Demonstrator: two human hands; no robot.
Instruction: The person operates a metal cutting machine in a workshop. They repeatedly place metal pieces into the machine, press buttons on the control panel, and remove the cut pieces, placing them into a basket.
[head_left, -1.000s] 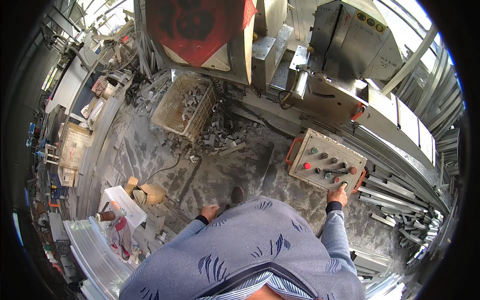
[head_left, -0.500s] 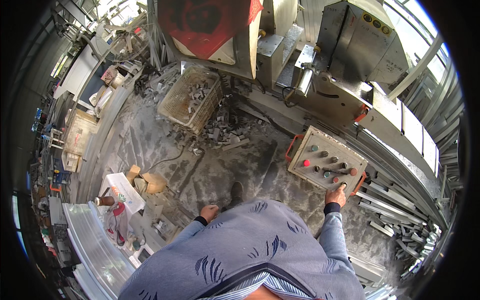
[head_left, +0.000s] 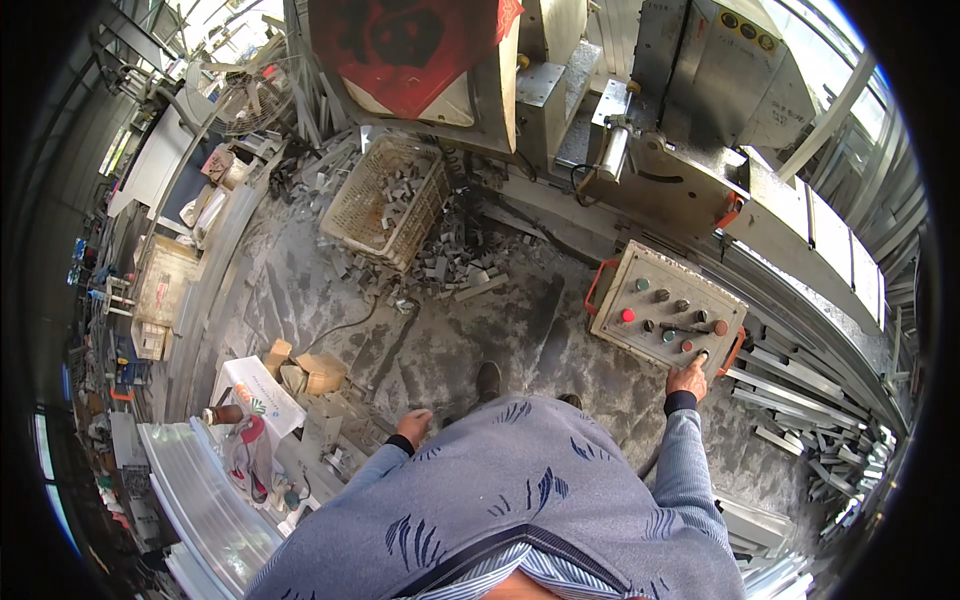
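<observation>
My right hand (head_left: 687, 380) reaches to the lower right corner of a beige control box (head_left: 630, 335). Its index finger is stretched out, with the tip on a small dark button (head_left: 702, 356); the other fingers look bent. Around that button sit a red button (head_left: 628, 315), green buttons, reddish buttons and dark knobs. Orange-red handles are fixed to both ends of the box. My left hand (head_left: 414, 425) hangs beside my waist with its fingers curled in, and nothing shows in it. It touches no object that I can see.
Beyond the box stands a large metal machine (head_left: 690, 190) with a cylinder. A plastic basket (head_left: 350, 205) holds metal offcuts, with more scattered around it. Metal profiles (head_left: 790, 385) lie at right. At left are a white carton (head_left: 262, 392) and a fan (head_left: 250, 100). A cable crosses the floor.
The whole view has shifted a little, so the control box sits farther right in the picture. My right finger stays at the same button. A second shoe tip now shows at my waist.
</observation>
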